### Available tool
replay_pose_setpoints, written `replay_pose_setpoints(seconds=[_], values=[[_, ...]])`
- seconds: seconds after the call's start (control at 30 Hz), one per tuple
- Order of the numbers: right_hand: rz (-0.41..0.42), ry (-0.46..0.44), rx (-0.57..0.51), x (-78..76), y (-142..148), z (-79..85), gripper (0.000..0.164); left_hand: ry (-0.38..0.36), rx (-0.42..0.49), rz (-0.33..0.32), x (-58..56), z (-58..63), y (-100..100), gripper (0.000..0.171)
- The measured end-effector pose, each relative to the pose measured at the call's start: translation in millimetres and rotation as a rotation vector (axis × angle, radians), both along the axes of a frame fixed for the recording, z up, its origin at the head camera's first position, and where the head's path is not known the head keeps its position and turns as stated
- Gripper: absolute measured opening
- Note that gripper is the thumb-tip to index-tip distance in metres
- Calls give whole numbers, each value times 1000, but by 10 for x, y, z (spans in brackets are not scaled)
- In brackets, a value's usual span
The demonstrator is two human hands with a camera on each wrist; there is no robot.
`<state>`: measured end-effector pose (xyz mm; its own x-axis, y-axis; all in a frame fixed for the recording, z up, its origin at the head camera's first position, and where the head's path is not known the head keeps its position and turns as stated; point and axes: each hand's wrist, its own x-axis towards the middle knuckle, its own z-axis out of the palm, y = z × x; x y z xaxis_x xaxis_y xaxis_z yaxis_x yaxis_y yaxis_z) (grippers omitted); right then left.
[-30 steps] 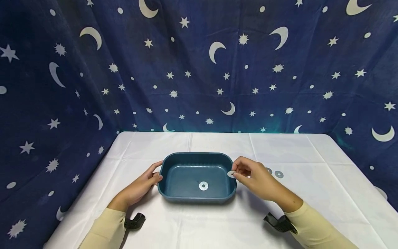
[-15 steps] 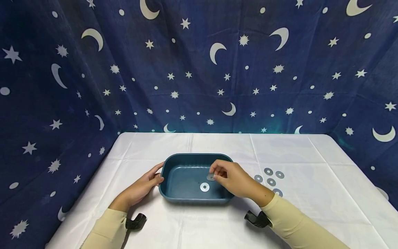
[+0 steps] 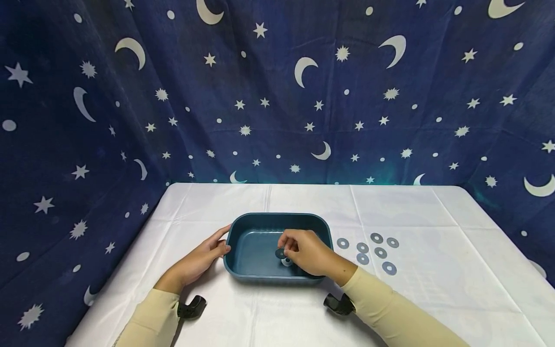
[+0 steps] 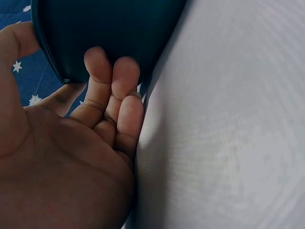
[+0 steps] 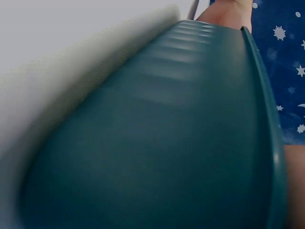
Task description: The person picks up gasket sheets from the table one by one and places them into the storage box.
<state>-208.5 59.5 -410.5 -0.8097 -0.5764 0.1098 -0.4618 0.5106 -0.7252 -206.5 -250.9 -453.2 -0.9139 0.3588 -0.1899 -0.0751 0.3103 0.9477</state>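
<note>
A dark teal plastic bin (image 3: 253, 262) with rounded corners stands on the table. At its left end my left hand (image 3: 195, 262) holds it, thumb at the rim and fingers against the outer wall. Inside the bin my right hand (image 3: 310, 253) pinches a washer (image 3: 280, 253), which looks dark from above. Right beneath it a shinier washer (image 3: 286, 262) lies on the bin's floor, partly covered by the held one and the fingers. The right wrist view is filled by the bin's outer side (image 5: 152, 129), so the right fingers are hidden there.
Several grey washers (image 3: 380, 253) lie flat and scattered on the white tablecloth (image 3: 433, 299) to the right of the bin. A dark blue curtain (image 3: 277, 86) with moons and stars hangs behind the table and along its sides.
My right hand has carried the washer leftward from the bin's right rim to above the one on its floor, uncovering the loose washers on the table. The left hand keeps its hold.
</note>
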Motion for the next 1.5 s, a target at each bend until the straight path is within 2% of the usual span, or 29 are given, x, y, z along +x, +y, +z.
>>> replay_pose_setpoints(seconds=[0.23, 0.47, 0.83, 1.5], values=[[11, -4, 9, -53, -125, -61, 14, -1, 6, 8, -3, -2, -1, 66], [7, -26, 26, -96, -201, -119, 15, 4, 28, -11, -3, -10, -15, 65], [18, 20, 32, -122, -243, -214, 17, -3, 41, -13, -4, -23, -16, 65], [29, 91, 58, -164, -267, -289, 16, -5, 23, -10, -8, -16, -13, 65]])
